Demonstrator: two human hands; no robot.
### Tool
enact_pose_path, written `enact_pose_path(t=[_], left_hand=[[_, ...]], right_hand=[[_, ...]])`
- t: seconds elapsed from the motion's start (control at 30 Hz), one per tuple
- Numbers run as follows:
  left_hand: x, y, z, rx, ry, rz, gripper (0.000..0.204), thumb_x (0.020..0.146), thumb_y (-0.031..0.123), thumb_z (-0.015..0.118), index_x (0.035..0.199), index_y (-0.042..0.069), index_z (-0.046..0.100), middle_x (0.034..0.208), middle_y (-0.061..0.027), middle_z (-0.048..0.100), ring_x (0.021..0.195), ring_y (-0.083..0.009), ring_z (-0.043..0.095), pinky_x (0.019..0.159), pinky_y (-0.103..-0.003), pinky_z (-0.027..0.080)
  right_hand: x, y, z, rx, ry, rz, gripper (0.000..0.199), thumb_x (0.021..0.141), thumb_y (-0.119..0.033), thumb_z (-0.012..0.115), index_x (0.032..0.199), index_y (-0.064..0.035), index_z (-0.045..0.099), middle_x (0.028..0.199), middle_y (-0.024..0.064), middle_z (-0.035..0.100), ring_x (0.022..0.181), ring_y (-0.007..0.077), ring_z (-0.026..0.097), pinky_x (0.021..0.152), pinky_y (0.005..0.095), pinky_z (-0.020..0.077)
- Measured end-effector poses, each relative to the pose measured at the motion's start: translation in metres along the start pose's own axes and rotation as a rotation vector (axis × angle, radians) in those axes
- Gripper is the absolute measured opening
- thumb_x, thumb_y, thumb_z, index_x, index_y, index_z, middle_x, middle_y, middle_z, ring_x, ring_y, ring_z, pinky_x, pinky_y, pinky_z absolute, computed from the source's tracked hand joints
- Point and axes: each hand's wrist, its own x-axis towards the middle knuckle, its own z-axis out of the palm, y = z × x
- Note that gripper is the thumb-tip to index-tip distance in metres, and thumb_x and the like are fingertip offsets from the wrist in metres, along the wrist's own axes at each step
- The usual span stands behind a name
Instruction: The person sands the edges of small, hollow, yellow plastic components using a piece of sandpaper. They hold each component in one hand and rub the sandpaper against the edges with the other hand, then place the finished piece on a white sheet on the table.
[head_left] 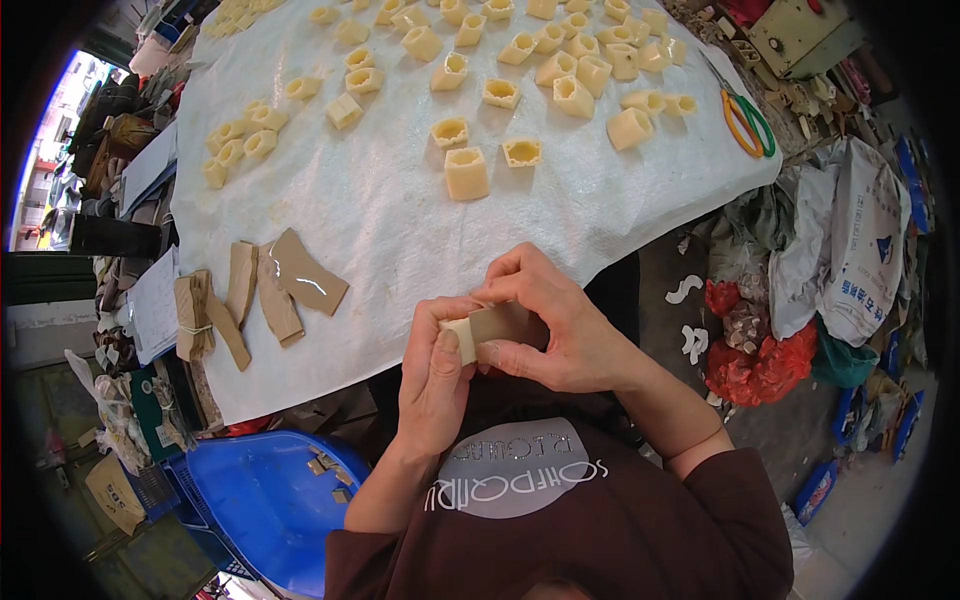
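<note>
Over the near edge of the white-covered tabletop (385,245), two bare hands meet. The left hand (428,388) curls closely around a small cream-coloured hollow block (464,343), its thumb lying along the front. The right hand (572,328) has a narrow pinch grip on a tan strip (501,322), thumb on the near side and fingers on the far side. Strip and block come together between the hands; from here I cannot tell whether the strip lies against the outside or enters the hollow.

The block looks light and stiff, its outside smooth and perhaps a little slippery. The rim would probably chip first, so the flat outer walls seem the safest hold. The strip seems thin and bendable, best pinched near its ends.

Farther off, many pale yellow hollow blocks (466,176) are scattered, several with open ends showing. To the left lie a tied tan bundle (192,318) and loose tan pieces (310,274). At the far right are scissors with orange and green handles (751,126). Beyond the tabletop, red plastic bags (765,370) sit to the right, and a blue plastic tub (250,510) near left.
</note>
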Motion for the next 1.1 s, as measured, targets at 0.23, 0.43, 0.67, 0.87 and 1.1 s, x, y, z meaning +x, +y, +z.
enact_pose_path(t=[0.23,0.43,0.67,0.87,1.1], left_hand=[[0.005,0.000,-0.007,0.588,-0.049,0.252,0.036,0.094,0.034,0.037,0.109,0.002,0.040,0.104,-0.0100,0.044,0.087,-0.0141,0.044,0.073,-0.025,0.037],[0.004,-0.008,-0.003,0.511,0.019,0.276,0.032,0.095,0.031,0.036,0.107,0.002,0.041,0.099,-0.0098,0.044,0.084,-0.0158,0.045,0.072,-0.027,0.040],[0.019,0.003,-0.028,0.146,0.254,0.164,0.033,0.094,0.034,0.037,0.103,0.003,0.041,0.090,-0.0094,0.049,0.076,-0.0147,0.048,0.066,-0.027,0.041],[0.010,0.003,-0.020,-0.043,-0.045,0.085,0.043,0.092,0.042,0.039,0.111,0.004,0.036,0.100,-0.0109,0.047,0.083,-0.0147,0.049,0.069,-0.026,0.040],[0.003,0.003,-0.010,-0.067,-0.086,0.014,0.046,0.091,0.044,0.040,0.114,0.005,0.035,0.110,-0.0085,0.042,0.091,-0.0138,0.046,0.075,-0.026,0.040]], right_hand=[[-0.001,-0.005,-0.005,-0.482,-0.057,-0.122,0.017,0.068,-0.017,0.070,0.073,-0.0071,0.056,0.063,0.0012,0.047,0.068,0.0193,0.049,0.081,0.0380,0.0301],[-0.006,-0.010,0.004,-0.582,0.071,-0.307,0.014,0.064,-0.007,0.064,0.063,-0.0105,0.051,0.059,-0.0018,0.039,0.063,0.0150,0.045,0.081,0.0435,0.0278],[-0.024,-0.038,0.021,-0.425,0.098,-0.619,0.012,0.067,-0.006,0.060,0.068,-0.0131,0.050,0.063,-0.0031,0.040,0.067,0.0129,0.046,0.078,0.0427,0.0310],[0.003,-0.017,-0.011,-0.186,-0.072,-0.165,0.010,0.074,-0.012,0.063,0.079,-0.0085,0.055,0.070,0.0013,0.050,0.074,0.0184,0.048,0.082,0.0380,0.0262],[0.007,-0.014,-0.010,-0.081,-0.063,-0.016,0.010,0.074,-0.011,0.061,0.073,-0.0057,0.053,0.064,0.0028,0.044,0.062,0.0176,0.041,0.078,0.0321,0.0277]])
